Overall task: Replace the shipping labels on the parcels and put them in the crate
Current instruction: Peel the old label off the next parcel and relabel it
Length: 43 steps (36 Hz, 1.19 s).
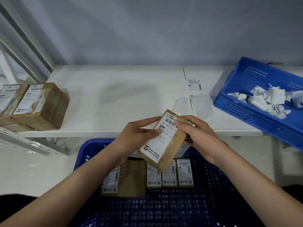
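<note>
Over the crate (213,185) my left hand (136,136) and right hand (200,136) clamp the parcel (170,145), smoothing its label (162,136); next, I judge, setting it beside the packed parcels (168,174).

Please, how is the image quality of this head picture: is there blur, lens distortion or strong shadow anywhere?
Head view: wide-angle bending tilts the blue plastic bin of torn white paper; the stacked brown cardboard parcels at left look soft; the label on the held brown parcel is sharp near the barcode; a faint shadow lies on the white shelf.
</note>
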Available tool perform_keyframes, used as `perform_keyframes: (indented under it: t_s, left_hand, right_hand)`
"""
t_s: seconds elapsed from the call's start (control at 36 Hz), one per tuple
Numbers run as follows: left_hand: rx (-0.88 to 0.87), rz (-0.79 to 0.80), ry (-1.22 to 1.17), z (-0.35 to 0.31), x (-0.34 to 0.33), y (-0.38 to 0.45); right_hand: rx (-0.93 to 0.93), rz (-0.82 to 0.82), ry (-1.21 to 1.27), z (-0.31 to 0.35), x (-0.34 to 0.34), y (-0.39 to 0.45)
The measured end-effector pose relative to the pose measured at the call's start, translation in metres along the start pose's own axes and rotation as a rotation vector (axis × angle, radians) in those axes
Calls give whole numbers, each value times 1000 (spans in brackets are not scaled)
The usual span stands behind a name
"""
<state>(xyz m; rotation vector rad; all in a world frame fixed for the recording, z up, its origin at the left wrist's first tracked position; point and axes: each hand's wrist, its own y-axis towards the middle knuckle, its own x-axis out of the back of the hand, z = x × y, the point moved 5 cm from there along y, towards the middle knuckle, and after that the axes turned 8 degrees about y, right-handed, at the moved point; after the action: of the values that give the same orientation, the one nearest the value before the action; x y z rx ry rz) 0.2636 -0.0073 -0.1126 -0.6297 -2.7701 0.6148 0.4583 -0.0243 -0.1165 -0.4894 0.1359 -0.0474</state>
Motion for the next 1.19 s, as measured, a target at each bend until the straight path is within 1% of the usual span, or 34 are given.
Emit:
perform_keyframes:
  t_s: [0.08,0.33,0.39,0.47,0.56,0.75,0.94,1.19]
  left_hand:
    - [-6,-11,24,0,1,-1]
    - [-50,-75,80,-2,5,-3]
    - [-63,-86,80,-5,5,-4]
    - [-73,-88,91,-9,6,-3]
    - [-80,-93,90,-10,8,-4]
    - [-103,-97,111,-8,5,-3]
    - [-110,-129,162,-2,6,-1]
    - [-126,-164,230,2,9,3]
  right_hand:
    - [39,-21,-60,1,2,2]
    - [139,-27,-123,4,-1,1]
    - [221,-37,-162,9,-2,-1]
    - [413,2,-294,19,-11,-8]
    - [485,46,-310,16,-17,-13]
    - [534,32,-308,17,-15,-14]
    - [473,52,-290,13,-20,-7]
    - [482,56,-265,12,-21,-3]
